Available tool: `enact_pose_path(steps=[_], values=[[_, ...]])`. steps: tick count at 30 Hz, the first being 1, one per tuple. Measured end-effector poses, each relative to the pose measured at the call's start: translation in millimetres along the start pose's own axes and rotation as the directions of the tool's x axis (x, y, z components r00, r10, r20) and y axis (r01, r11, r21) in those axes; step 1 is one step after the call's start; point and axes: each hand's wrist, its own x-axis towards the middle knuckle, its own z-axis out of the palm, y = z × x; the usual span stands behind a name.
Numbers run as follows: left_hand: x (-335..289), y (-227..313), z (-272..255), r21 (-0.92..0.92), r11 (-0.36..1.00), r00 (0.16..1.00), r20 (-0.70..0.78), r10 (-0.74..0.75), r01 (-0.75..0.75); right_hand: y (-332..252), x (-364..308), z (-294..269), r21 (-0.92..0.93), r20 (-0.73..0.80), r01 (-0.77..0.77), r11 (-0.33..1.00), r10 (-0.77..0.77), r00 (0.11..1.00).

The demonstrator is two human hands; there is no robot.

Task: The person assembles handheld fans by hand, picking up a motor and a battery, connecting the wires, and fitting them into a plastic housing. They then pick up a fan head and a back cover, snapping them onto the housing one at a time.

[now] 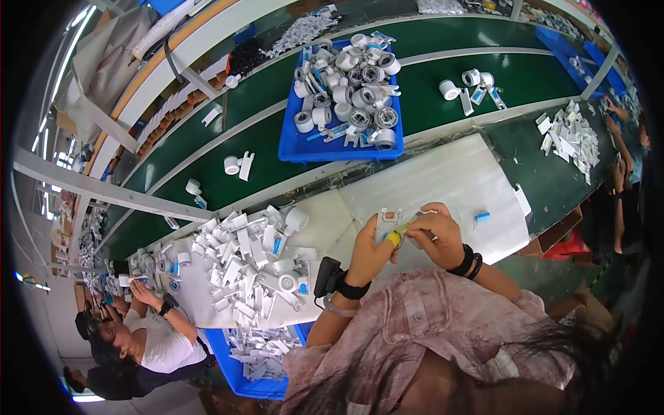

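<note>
Over the white work surface, my left hand [370, 254] is closed with a small white plastic frame-like part [389, 216] standing out beyond its fingertips. Something bright yellow [394, 238] sits at the left thumb tip; whether it is a thumb cover or a held piece is unclear. My right hand [440, 237] meets the left one, its thumb and index finger pinching a thin yellow-green strip [407, 227] beside the white part. A small blue piece [482, 216] lies on the sheet, right of my right hand.
White plastic parts [242, 259] are heaped on my left, above a blue bin [238, 384]. Ahead, a blue tray [294, 149] of round white housings rests on the green conveyor belt [429, 114]. Another pile of white parts [570, 142] lies right. A co-worker [162, 339] works at left.
</note>
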Motion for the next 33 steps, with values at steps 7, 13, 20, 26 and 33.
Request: enact_pose_path(steps=[7, 13, 20, 26, 33], values=[[-5, -6, 7, -0.050, 0.996, 0.997, -0.005, 0.072, -0.073, 0, -6, 10, 0.056, -0.065, 0.006, 0.998, -0.002, 0.998], [-9, -1, 13, 0.008, 0.992, 0.991, 0.044, 0.127, -0.128, 6, -11, 17, 0.182, -0.088, -0.022, 0.983, 0.039, 0.995], [-10, -7, 11, 0.029, 0.991, 0.989, 0.073, 0.126, -0.129, 7, -14, 15, 0.147, -0.070, -0.033, 0.989, 0.043, 0.997], [-10, -8, 12, 0.069, 0.988, 0.989, 0.060, 0.135, -0.139, 10, -13, 16, 0.142, -0.088, -0.005, 0.990, 0.017, 0.996], [-10, -7, 10, 0.113, 0.984, 0.989, 0.075, 0.131, -0.139, 8, -15, 20, 0.168, -0.115, -0.103, 0.980, 0.124, 0.986]])
